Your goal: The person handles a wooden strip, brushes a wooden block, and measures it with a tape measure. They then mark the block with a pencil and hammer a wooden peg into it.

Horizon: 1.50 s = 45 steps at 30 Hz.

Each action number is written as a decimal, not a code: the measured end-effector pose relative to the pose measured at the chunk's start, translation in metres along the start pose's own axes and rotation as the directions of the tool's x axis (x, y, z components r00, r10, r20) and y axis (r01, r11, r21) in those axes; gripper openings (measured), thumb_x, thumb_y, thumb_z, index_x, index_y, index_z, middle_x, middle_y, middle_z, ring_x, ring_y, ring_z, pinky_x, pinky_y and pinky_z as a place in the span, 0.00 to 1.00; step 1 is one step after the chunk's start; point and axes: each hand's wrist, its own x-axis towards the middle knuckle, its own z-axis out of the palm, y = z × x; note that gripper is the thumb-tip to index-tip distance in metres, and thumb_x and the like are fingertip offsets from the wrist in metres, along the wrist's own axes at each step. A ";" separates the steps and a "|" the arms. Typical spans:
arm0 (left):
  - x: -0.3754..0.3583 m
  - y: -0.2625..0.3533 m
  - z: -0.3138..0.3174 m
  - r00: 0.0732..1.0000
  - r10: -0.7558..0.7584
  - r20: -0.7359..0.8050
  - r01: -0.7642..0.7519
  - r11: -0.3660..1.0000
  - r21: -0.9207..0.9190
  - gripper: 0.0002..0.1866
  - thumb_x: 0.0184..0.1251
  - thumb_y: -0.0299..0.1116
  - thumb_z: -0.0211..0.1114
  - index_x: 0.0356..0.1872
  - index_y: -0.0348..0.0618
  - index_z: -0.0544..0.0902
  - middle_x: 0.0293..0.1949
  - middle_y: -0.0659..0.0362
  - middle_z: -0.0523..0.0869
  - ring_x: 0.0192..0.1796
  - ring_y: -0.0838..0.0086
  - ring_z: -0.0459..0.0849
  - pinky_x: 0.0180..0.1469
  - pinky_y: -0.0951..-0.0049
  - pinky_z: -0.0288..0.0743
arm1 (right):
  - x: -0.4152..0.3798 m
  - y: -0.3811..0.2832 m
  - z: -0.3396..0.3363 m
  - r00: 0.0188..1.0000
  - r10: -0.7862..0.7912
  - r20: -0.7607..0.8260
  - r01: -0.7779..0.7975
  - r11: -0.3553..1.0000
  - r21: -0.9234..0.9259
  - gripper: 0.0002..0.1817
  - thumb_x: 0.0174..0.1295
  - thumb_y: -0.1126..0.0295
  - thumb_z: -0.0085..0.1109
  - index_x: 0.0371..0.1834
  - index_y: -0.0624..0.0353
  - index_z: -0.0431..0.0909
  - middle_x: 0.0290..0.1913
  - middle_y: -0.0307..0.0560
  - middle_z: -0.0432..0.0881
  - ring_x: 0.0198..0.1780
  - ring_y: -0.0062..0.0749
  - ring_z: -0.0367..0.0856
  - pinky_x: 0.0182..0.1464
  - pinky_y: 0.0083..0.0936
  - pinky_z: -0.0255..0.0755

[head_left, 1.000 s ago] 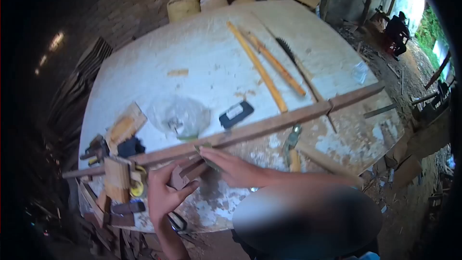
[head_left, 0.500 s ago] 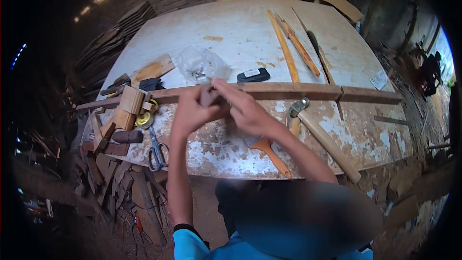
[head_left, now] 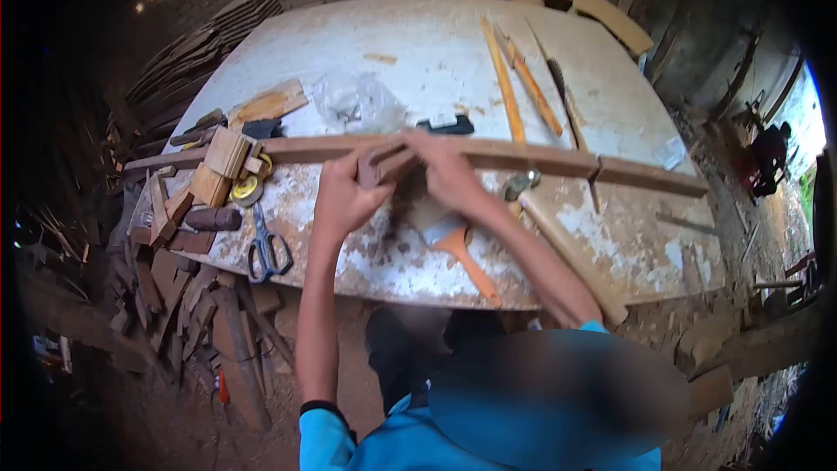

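Over the near side of the bench, my left hand (head_left: 343,199) is closed around one end of a small brown wooden block (head_left: 390,163). My right hand (head_left: 449,179) is at the block's other end, its fingers bent over the top edge and slightly blurred. Behind both hands runs a long wooden bar (head_left: 532,155) across the bench. A paintbrush (head_left: 464,260) with an orange handle lies below my right hand. To the right of that hand is a hammer (head_left: 567,249) with a pale wooden handle. Blue-handled scissors (head_left: 267,249) lie left of my left forearm.
A yellow tape roll (head_left: 247,189) and wooden offcuts (head_left: 209,185) sit at the left. Beyond the bar are a clear plastic bag (head_left: 356,102), a black object (head_left: 446,125) and wood-handled tools (head_left: 534,92). Scrap wood (head_left: 196,318) litters the floor left of the bench (head_left: 384,270).
The bench has shifted slightly up and left in view. My right hand's fingers have shifted on the block, and more of the block now shows between my hands.
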 end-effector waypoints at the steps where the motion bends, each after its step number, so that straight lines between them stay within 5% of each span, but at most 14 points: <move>1: 0.004 -0.003 0.001 0.998 0.049 -0.033 -0.049 0.999 -0.002 0.20 0.39 0.31 0.68 0.38 0.35 0.82 0.28 0.46 0.85 0.30 0.57 0.85 0.35 0.66 0.76 | -0.005 -0.020 0.004 0.989 -0.142 -0.051 0.134 0.981 -0.143 0.39 0.43 0.89 0.36 0.66 0.62 0.62 0.67 0.62 0.63 0.70 0.48 0.59 0.73 0.34 0.45; 7: 0.003 -0.004 -0.002 1.000 -0.011 -0.012 0.011 0.999 0.049 0.20 0.35 0.36 0.69 0.33 0.35 0.81 0.26 0.43 0.82 0.30 0.49 0.81 0.35 0.62 0.76 | 0.002 0.007 0.004 0.999 -0.035 -0.013 0.036 0.999 0.033 0.39 0.45 0.89 0.35 0.69 0.61 0.58 0.70 0.58 0.58 0.73 0.45 0.53 0.73 0.30 0.44; 10: 0.003 -0.001 -0.008 0.996 -0.090 0.025 0.087 0.990 0.110 0.23 0.35 0.36 0.68 0.38 0.37 0.82 0.28 0.43 0.83 0.33 0.50 0.82 0.38 0.61 0.77 | -0.012 -0.053 -0.007 0.976 -0.217 0.031 0.215 0.976 0.041 0.39 0.47 0.89 0.34 0.69 0.57 0.59 0.70 0.55 0.59 0.73 0.44 0.53 0.73 0.32 0.44; 13: 0.003 0.000 -0.009 0.991 -0.132 0.038 0.127 0.987 0.103 0.24 0.35 0.36 0.68 0.41 0.39 0.82 0.29 0.44 0.83 0.33 0.50 0.83 0.37 0.62 0.77 | 0.001 0.021 0.010 0.994 0.059 -0.091 -0.054 0.996 0.066 0.39 0.46 0.90 0.33 0.67 0.59 0.61 0.67 0.61 0.62 0.72 0.45 0.55 0.73 0.32 0.46; 17: 0.005 0.007 -0.007 0.999 -0.042 0.023 0.039 0.991 0.131 0.25 0.35 0.34 0.67 0.43 0.41 0.83 0.29 0.45 0.84 0.32 0.51 0.83 0.38 0.63 0.77 | -0.018 -0.058 -0.004 0.982 -0.191 -0.012 0.191 0.981 0.023 0.39 0.45 0.88 0.36 0.68 0.56 0.61 0.69 0.58 0.60 0.71 0.50 0.55 0.73 0.38 0.47; 21: 0.004 0.010 -0.008 0.992 -0.113 0.051 0.106 0.985 0.135 0.25 0.35 0.36 0.68 0.43 0.41 0.83 0.28 0.43 0.83 0.31 0.50 0.83 0.39 0.61 0.77 | -0.007 0.028 0.017 0.987 0.013 -0.159 -0.009 1.000 0.024 0.37 0.47 0.87 0.36 0.67 0.57 0.62 0.68 0.57 0.62 0.71 0.51 0.56 0.73 0.39 0.46; 25: 0.012 0.019 -0.004 0.997 -0.061 0.048 0.053 0.987 0.154 0.24 0.34 0.36 0.68 0.39 0.37 0.83 0.27 0.43 0.83 0.32 0.49 0.82 0.38 0.60 0.77 | -0.024 -0.050 0.002 0.983 -0.151 -0.100 0.152 0.988 0.000 0.35 0.48 0.85 0.37 0.66 0.58 0.63 0.67 0.55 0.65 0.70 0.51 0.58 0.71 0.44 0.46; 27: 0.007 0.013 -0.004 0.991 -0.116 0.060 0.108 0.987 0.115 0.23 0.34 0.37 0.68 0.37 0.37 0.83 0.27 0.43 0.83 0.33 0.49 0.82 0.38 0.60 0.77 | -0.014 0.013 0.018 0.985 0.094 -0.147 -0.094 0.996 0.008 0.40 0.44 0.87 0.33 0.68 0.58 0.60 0.70 0.55 0.60 0.72 0.46 0.54 0.72 0.42 0.44; 31: 0.006 0.017 0.000 0.995 -0.091 0.050 0.075 0.964 0.257 0.19 0.36 0.36 0.66 0.33 0.36 0.82 0.28 0.43 0.83 0.33 0.50 0.83 0.38 0.60 0.77 | -0.024 -0.074 -0.005 0.985 -0.154 -0.083 0.150 0.987 -0.055 0.37 0.46 0.86 0.34 0.67 0.59 0.61 0.68 0.59 0.61 0.71 0.48 0.56 0.71 0.36 0.49; 35: -0.003 0.012 0.000 0.992 -0.128 0.012 0.124 0.979 0.160 0.22 0.37 0.38 0.66 0.39 0.41 0.84 0.28 0.44 0.83 0.33 0.49 0.82 0.39 0.59 0.77 | -0.008 0.017 0.012 0.989 0.049 -0.137 -0.039 0.996 0.075 0.36 0.49 0.85 0.35 0.67 0.59 0.61 0.67 0.60 0.63 0.71 0.47 0.56 0.71 0.34 0.51; 37: -0.004 0.018 0.002 0.998 -0.063 0.003 0.061 0.977 0.204 0.23 0.37 0.37 0.67 0.40 0.41 0.83 0.29 0.44 0.83 0.34 0.49 0.82 0.39 0.59 0.77 | -0.010 -0.025 0.005 0.996 0.076 -0.050 -0.074 0.997 0.028 0.36 0.50 0.85 0.34 0.68 0.55 0.61 0.67 0.57 0.65 0.72 0.47 0.56 0.72 0.34 0.48; 39: 0.004 0.016 0.005 0.999 -0.017 -0.028 0.021 0.983 0.181 0.24 0.37 0.37 0.67 0.42 0.41 0.83 0.30 0.44 0.84 0.34 0.49 0.82 0.40 0.59 0.77 | -0.025 -0.074 0.001 0.983 -0.162 -0.087 0.167 0.985 0.046 0.37 0.50 0.85 0.34 0.68 0.53 0.62 0.67 0.54 0.65 0.71 0.48 0.56 0.72 0.36 0.45; 42: -0.005 0.002 0.000 0.994 -0.108 -0.001 0.106 0.975 0.195 0.25 0.37 0.37 0.66 0.43 0.43 0.83 0.31 0.45 0.84 0.35 0.49 0.82 0.41 0.60 0.77 | -0.012 0.012 0.017 0.989 0.088 -0.119 -0.083 0.995 0.049 0.36 0.50 0.84 0.35 0.68 0.50 0.63 0.69 0.51 0.63 0.72 0.43 0.55 0.72 0.37 0.44; 45: -0.004 -0.001 0.002 0.999 -0.014 -0.049 0.022 0.987 0.158 0.25 0.37 0.37 0.66 0.44 0.44 0.83 0.31 0.45 0.84 0.37 0.48 0.81 0.41 0.61 0.77 | -0.019 -0.020 -0.002 0.989 0.145 0.035 -0.148 0.979 0.140 0.31 0.55 0.80 0.39 0.67 0.54 0.63 0.67 0.55 0.64 0.69 0.47 0.60 0.71 0.31 0.52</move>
